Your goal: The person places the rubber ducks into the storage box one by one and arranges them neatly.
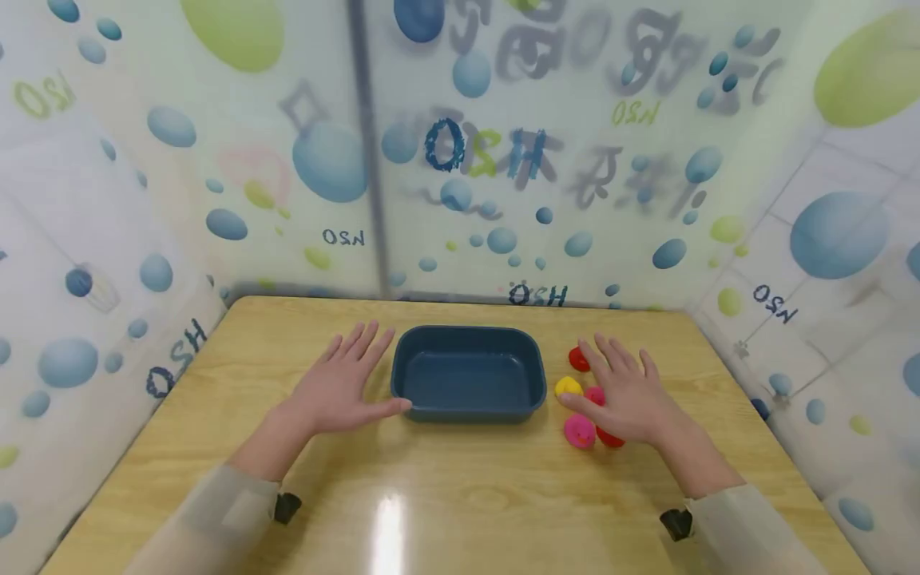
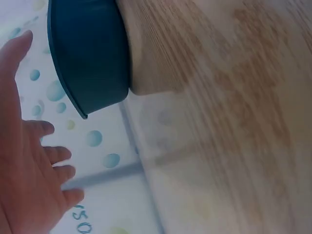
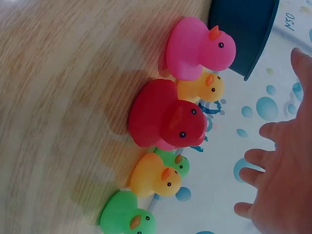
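Observation:
A dark blue rectangular basin [image 1: 469,415] stands on the wooden table between both hands. My left hand [image 1: 341,391] is spread beside the basin's left side, its thumb overlapping the rim in the head view; contact cannot be told. Over a cluster of rubber ducks hovers my right hand [image 1: 628,395], fingers spread and holding nothing. The right wrist view shows a pink duck [image 3: 187,48], a red duck [image 3: 163,117], an orange-yellow duck [image 3: 151,175] and a green duck [image 3: 122,212], with others partly hidden behind. My right hand covers part of the cluster in the head view.
The wooden tabletop [image 1: 460,503] reaches to a patterned curtain [image 1: 460,263] behind, with bubble prints and lettering. Similar panels rise at the left and right. Another red duck [image 1: 579,358] sits farther back, near the right fingertips.

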Motion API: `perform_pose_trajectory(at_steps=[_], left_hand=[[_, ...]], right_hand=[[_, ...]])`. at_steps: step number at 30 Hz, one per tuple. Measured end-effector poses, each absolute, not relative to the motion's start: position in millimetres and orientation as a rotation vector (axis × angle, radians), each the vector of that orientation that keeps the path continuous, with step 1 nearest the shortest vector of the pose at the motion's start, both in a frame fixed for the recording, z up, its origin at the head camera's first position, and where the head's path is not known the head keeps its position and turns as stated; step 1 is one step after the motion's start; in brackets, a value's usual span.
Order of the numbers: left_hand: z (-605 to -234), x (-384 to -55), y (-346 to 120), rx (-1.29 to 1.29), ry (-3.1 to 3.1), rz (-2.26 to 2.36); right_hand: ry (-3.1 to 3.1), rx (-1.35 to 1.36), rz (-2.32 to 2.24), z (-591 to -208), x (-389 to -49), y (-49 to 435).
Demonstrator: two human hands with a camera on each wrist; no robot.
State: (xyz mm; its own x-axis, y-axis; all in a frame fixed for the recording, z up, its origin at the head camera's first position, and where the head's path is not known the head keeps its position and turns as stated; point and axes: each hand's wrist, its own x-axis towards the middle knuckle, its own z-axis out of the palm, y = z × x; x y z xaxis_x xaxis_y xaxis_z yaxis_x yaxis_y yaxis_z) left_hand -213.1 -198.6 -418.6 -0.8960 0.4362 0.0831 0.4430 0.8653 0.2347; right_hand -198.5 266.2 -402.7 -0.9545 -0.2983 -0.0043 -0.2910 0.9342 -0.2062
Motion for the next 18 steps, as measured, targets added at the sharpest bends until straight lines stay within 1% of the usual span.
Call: perform_pose_trajectory(at_steps=[9, 18], left_hand=[[-429, -231, -199, -0.725, -3.153, -0.888], [-435, -239, -193, -0.711, -3.184, -1.01]], right_hand=[[3.097, -0.512, -0.323, -402, -199, 268], [3.117, -0.476, -0.353, -402, -191, 269]])
